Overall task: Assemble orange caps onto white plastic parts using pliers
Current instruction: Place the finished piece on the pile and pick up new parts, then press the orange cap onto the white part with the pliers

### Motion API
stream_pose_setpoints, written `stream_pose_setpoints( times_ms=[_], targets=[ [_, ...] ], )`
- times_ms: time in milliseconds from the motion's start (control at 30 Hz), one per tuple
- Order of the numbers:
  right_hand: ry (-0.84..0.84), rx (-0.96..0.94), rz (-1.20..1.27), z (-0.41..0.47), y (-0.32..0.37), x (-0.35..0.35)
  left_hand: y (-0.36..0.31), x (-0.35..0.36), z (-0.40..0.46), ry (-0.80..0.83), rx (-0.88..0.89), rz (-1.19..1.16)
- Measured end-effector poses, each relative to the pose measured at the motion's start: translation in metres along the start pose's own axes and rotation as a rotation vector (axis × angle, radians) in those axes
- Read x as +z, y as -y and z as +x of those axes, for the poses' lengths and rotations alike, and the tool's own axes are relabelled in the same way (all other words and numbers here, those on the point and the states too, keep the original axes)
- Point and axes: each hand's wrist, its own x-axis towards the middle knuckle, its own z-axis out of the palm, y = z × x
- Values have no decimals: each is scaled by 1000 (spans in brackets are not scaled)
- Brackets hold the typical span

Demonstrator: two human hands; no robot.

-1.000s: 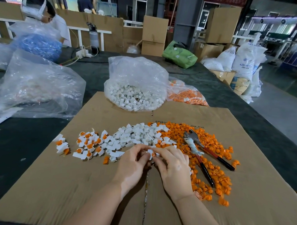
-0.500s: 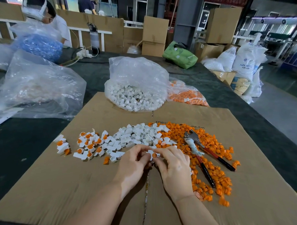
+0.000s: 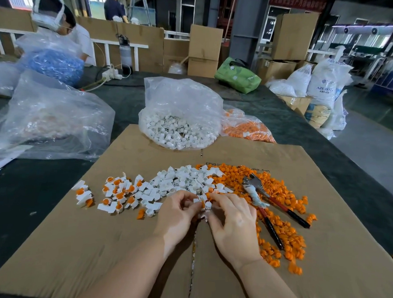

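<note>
White parts (image 3: 185, 178) lie heaped beside a spread of orange caps (image 3: 278, 220); red-and-black-handled pliers (image 3: 264, 201) rest on the caps, jaws pointing away, handles splayed.

The orange cap (image 3: 203, 203) now stands edge-on between both hands' fingertips. Earlier it faced up, beside the white part (image 3: 208, 205).

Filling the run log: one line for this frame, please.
step: fitting cap by hand | left hand: pinches orange cap | right hand: pinches white part | pliers: idle on cardboard

Bright even daylight, soft shadows, warped edges
</note>
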Motion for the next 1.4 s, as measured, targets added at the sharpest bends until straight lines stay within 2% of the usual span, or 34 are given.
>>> stream_pose_setpoints(
  times_ms=[67, 200, 267, 367, 433, 500, 833, 967, 1067, 1133, 1200, 1400],
  targets=[
    [-29, 100, -80, 4, -9, -7, 0, 0, 2, -7, -39, -34],
    [53, 398, -335, 15, -32, -29, 2, 0, 7, -23, -87, -56],
    [156, 529, -450, 21, -42, -37, 2, 1, 8, -27, -103, -74],
    [380, 677, -459, 29, -55, -45, 2, 2, 10, -31, -126, -100],
    [462, 704, -456, 32, -60, -46, 3, 3, 10, -33, -135, -103],
    [468, 688, -468, 34, -63, -46, 3, 4, 11, -43, -143, -104],
    [301, 530, -542, 28, -55, -53, -4, 0, 9, -55, -170, -127],
    [275, 403, -331, 35, -36, -64, -12, -1, 11, -67, -212, -240],
    [447, 318, -67, 40, -11, -73, -20, -1, 13, -42, -237, -376],
    [581, 327, 144, 40, 4, -76, -24, -2, 16, -31, -238, -400],
    [673, 331, 240, 38, 14, -76, -27, -3, 18, -45, -237, -411],
    [799, 489, 457, 36, 23, -73, -24, -10, 20, -90, -220, -382]
  ],
)
